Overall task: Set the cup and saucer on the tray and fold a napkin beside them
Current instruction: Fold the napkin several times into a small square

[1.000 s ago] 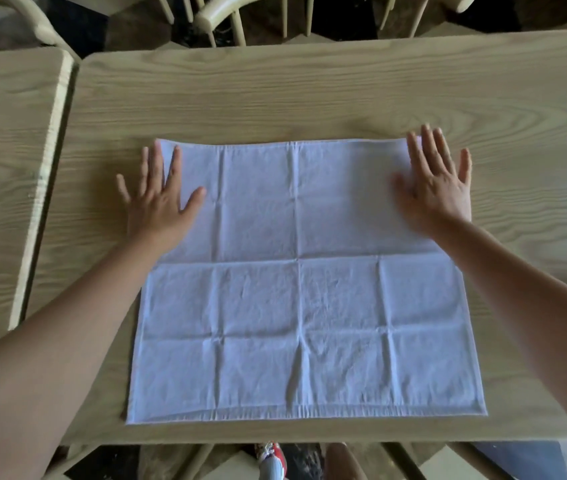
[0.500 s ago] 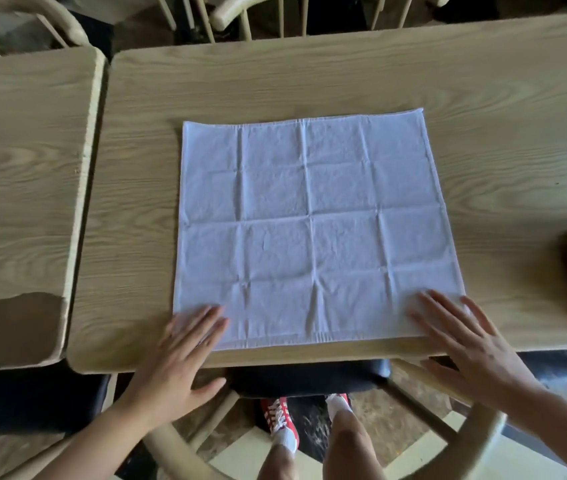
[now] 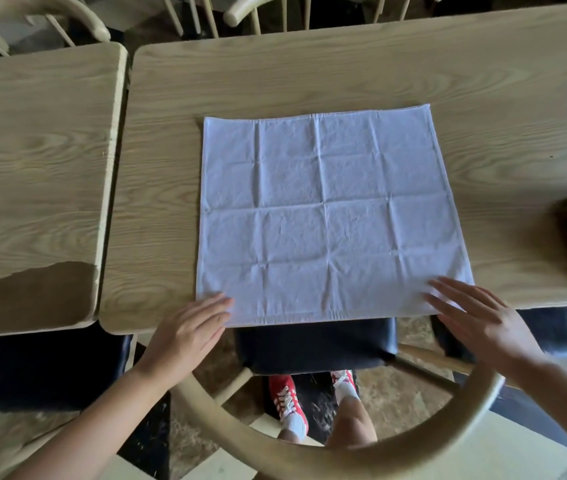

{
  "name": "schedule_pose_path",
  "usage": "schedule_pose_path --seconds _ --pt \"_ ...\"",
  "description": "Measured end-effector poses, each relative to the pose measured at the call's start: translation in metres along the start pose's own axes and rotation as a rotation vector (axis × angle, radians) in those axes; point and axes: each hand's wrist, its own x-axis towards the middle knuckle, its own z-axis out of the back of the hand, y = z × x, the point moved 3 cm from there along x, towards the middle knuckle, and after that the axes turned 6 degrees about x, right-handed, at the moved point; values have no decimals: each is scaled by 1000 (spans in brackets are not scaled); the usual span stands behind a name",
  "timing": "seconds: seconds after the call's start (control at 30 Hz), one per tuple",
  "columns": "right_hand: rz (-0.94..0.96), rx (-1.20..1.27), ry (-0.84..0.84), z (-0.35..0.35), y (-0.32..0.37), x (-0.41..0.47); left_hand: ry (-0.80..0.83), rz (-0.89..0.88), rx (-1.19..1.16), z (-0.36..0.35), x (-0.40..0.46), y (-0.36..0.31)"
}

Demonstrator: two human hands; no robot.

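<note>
Nearest, curved wooden chair back (image 3: 309, 448), red shoes (image 3: 289, 400) behind it. Left hand (image 3: 188, 330) flat, fingers spread, on near left corner of napkin (image 3: 330, 216); right hand (image 3: 479, 317) flat and spread over near right corner, contact unclear. Napkin unfolded, nearly square, creased in grid, near edge at surface (image 3: 309, 74) edge, sides slightly turned clockwise.

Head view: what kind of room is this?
Probably a dining room or café: two wooden tables pushed side by side, spindle-back wooden chairs on the far side, and a white cloth napkin spread flat on the nearer table.
</note>
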Motion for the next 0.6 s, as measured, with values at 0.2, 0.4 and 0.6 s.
schedule_pose_path --seconds 0.2,0.4,0.6 --pt "-20 -2 2 -1 1 -6 49 95 -106 2 0 5" --pt "-29 0 32 8 4 -4 118 142 -161 7 0 7" --pt "-342 150 131 24 5 18 372 309 -198 26 8 13"
